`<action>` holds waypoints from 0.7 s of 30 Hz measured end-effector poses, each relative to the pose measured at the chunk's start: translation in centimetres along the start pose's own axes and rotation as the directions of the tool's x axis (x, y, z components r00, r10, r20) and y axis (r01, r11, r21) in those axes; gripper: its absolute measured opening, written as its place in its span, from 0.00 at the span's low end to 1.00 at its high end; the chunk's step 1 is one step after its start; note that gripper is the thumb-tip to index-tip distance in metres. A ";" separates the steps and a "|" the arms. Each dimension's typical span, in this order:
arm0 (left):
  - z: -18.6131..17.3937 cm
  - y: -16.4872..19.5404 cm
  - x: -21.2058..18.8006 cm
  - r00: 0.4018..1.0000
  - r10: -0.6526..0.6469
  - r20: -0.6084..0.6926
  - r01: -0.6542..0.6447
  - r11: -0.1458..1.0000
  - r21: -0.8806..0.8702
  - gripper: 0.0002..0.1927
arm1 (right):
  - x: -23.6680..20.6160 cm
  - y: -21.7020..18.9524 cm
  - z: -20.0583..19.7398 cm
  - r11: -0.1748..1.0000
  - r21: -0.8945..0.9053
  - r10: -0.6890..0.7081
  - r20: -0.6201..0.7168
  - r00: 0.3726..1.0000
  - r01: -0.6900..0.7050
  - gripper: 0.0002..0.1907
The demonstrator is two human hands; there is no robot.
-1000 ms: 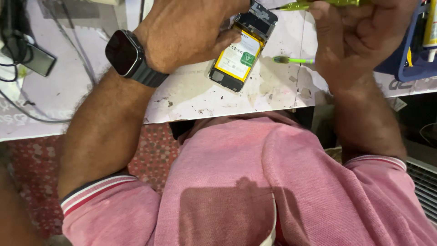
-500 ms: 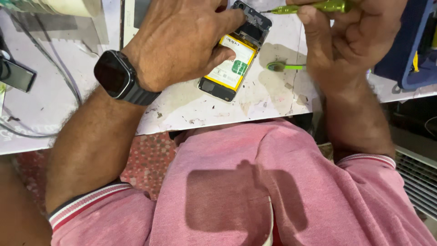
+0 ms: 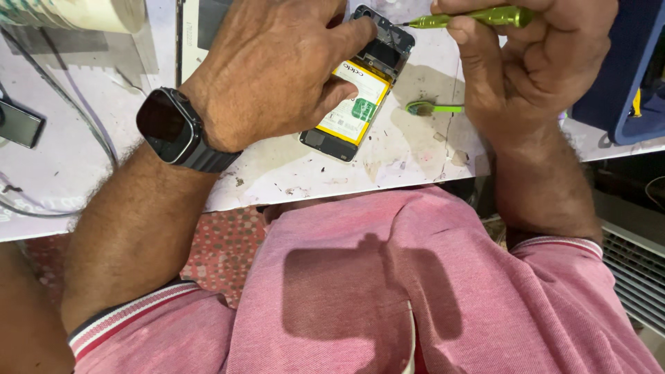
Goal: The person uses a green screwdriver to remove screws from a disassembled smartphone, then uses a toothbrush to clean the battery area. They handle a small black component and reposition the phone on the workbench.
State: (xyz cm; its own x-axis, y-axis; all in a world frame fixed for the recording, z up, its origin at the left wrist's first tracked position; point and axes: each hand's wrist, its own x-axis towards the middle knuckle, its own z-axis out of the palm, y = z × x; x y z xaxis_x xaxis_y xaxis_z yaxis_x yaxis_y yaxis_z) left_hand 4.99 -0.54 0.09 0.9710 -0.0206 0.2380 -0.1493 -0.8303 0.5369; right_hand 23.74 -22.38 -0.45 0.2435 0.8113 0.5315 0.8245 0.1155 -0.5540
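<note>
- Nearest to me is my own pink shirt, and beyond it the scuffed edge of the white worktable [image 3: 291,176]; nothing of the job sits this close.
- My left hand [image 3: 277,73], black watch [image 3: 170,128] on the wrist, lies flat over the opened phone [image 3: 357,97], with its fingers [image 3: 353,38] curled onto the upper end to pin it down. That hand is closed on the phone, pressing rather than lifting.
- The phone lies on the tabletop near the front edge, tilted, back cover already off: I can see the yellow-rimmed battery [image 3: 353,104] exposed and the dark upper section bare. So the opening stage looks done, in my judgement.
- My right hand [image 3: 533,62] is wrapped tightly around a green screwdriver [image 3: 478,16], its tip pointing at the phone's top corner. I judge that I am partway through working on the upper part; I cannot tell whether the tip is seated in a screw.
- The battery still sits in place, so anything under it looks untouched.
- Just beside the phone, between it and my right wrist, a second green tool [image 3: 433,107] lies unused on the table.
- Farther off: a blue case [image 3: 609,90] at right and grey cables [image 3: 76,118] at left.
</note>
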 end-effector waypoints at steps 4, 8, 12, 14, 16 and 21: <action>0.0 0.0 0.0 1.000 0.002 -0.005 -0.002 1.000 -0.005 0.25 | 0.1 0.1 0.2 0.996 0.085 0.001 0.020 1.000 -0.002 0.15; 0.0 0.0 0.0 0.999 0.020 -0.032 -0.020 1.000 -0.010 0.26 | 0.2 0.0 0.5 0.982 0.187 -0.015 0.035 0.999 0.009 0.14; 0.1 -0.1 -0.1 1.000 0.014 -0.022 -0.014 1.000 -0.009 0.25 | 0.2 -0.4 0.5 0.995 0.104 -0.005 0.036 0.999 0.001 0.14; 0.1 -0.1 -0.2 0.999 0.023 -0.038 -0.023 1.000 0.007 0.25 | 0.3 -0.6 0.4 0.998 0.070 0.008 0.037 0.999 -0.011 0.14; 0.1 -0.1 -0.2 0.999 0.024 -0.043 -0.024 1.000 -0.012 0.25 | 0.4 -0.7 0.4 0.997 0.073 -0.008 0.049 0.999 0.004 0.14; 0.0 -0.1 -0.1 0.999 0.021 -0.032 -0.022 1.000 -0.014 0.25 | 0.5 -0.5 0.4 0.998 0.062 -0.031 0.052 0.998 0.028 0.16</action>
State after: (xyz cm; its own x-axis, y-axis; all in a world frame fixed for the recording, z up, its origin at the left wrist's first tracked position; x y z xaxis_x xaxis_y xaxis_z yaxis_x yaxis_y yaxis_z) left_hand 4.92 -0.51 0.00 0.9612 -0.0204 0.2752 -0.1728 -0.8219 0.5427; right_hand 23.24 -21.78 -0.12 0.1909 0.8358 0.5148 0.7978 0.1734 -0.5774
